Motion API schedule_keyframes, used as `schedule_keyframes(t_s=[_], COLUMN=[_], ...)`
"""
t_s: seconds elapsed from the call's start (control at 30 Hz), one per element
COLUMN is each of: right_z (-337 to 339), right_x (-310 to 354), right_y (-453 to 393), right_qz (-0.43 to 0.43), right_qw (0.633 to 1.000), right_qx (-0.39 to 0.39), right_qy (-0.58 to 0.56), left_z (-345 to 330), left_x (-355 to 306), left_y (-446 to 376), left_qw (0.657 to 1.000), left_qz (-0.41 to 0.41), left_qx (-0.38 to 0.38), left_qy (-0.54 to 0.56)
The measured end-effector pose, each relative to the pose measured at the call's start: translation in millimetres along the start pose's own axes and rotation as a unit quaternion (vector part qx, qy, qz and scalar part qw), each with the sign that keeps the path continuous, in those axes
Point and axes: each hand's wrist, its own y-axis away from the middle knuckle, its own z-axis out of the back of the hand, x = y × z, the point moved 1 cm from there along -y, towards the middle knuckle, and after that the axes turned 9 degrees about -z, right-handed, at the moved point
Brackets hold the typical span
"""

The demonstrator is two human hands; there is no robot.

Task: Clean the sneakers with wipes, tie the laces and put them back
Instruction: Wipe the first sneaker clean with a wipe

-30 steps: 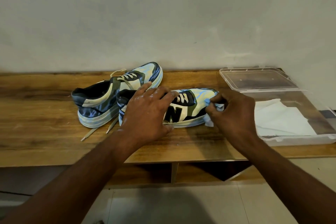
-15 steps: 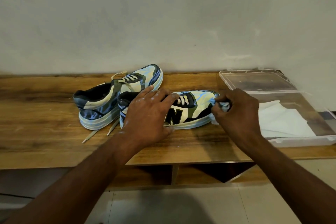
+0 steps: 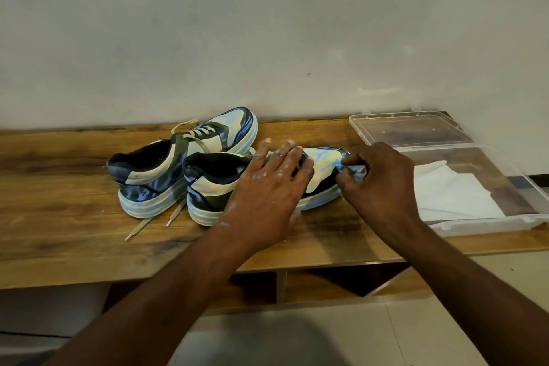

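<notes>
step: wiping toe of near blue-cream camo sneaker [image 3: 319, 169] on wooden bench [image 3: 74, 211] | left hand [image 3: 267, 187] flat, steadying it | right hand [image 3: 377, 184] pinching crumpled wipe [image 3: 353, 171] | far sneaker [image 3: 166, 169] laces loose | left: tying, putting back

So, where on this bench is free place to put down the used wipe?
Bare wood lies left of the far sneaker, and along the bench front edge. Crowded: between the near sneaker and the plastic box.
</notes>
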Motion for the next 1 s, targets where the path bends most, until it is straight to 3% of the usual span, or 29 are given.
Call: schedule_keyframes(t_s=[0.3,1.0], right_z=[5.5,56.7], right_x=[-8.7,-1.4], right_y=[-1.8,26.0], right_qz=[-0.051,-0.114], right_qw=[0.998,0.982], right_qx=[0.021,0.121], right_qy=[-0.034,0.092], left_z=[-11.2,-6.0], left_x=[6.5,20.1], left_y=[1.3,0.9], left_qw=[1.000,0.974], left_qz=[-0.008,-0.192], left_qx=[-0.024,-0.050], left_qy=[0.013,0.107])
